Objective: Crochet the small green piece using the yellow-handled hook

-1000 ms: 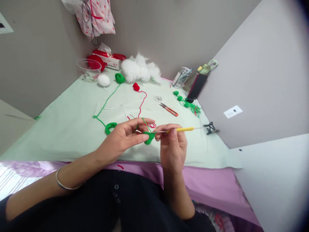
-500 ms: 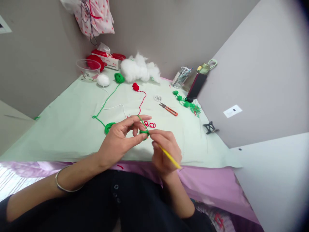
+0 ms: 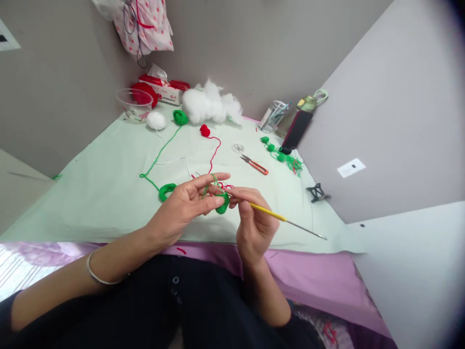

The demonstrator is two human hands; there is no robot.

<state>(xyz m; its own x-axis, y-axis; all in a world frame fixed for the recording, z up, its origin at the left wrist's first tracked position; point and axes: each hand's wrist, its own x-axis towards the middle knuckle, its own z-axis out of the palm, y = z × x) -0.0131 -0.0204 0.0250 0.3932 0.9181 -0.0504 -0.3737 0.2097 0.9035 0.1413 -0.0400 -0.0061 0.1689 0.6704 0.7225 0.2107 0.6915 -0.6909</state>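
Between thumb and fingers, my left hand [image 3: 185,201] pinches a small green crocheted piece [image 3: 222,204], and green yarn loops over its raised index finger. My right hand [image 3: 256,218] grips a crochet hook with a yellow handle [image 3: 268,210]; the hook's far metal end points right and down. The hook's near tip meets the top of the green piece, where the fingers partly hide it. A coil of green yarn [image 3: 165,193] lies just left of my left hand. Some red yarn [image 3: 225,186] lies behind the fingers.
Orange-handled snips [image 3: 255,165] lie beyond my right hand, near a small clear round case [image 3: 238,148]. White stuffing [image 3: 209,103], a green yarn ball [image 3: 179,117], a white ball [image 3: 156,120] and a red ball [image 3: 205,130] sit farther back. Small green pieces [image 3: 271,147] lie right.
My right hand has turned, so the hook now lies flatter and points more to the right. The green piece has tilted, with more of it showing below my left thumb.
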